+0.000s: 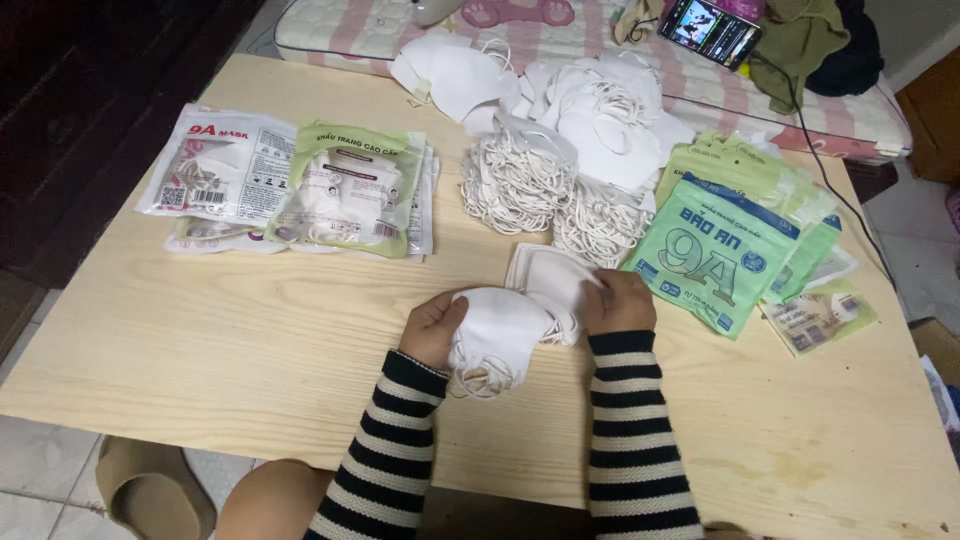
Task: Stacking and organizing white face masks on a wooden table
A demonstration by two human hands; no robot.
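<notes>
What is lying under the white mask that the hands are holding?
Under the white mask lie a few more folded masks on the wooden table. Their count is hidden by the hands.

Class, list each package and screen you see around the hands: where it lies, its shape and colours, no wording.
Flat clear-and-white mask packets: table's far left.
Green-topped clear packet: overlapping them, right side.
Green-and-blue flat pouches: right of the hands, fanned.
Small clear packet: beside pouches.
Lit phone screen: on the bed.
</notes>
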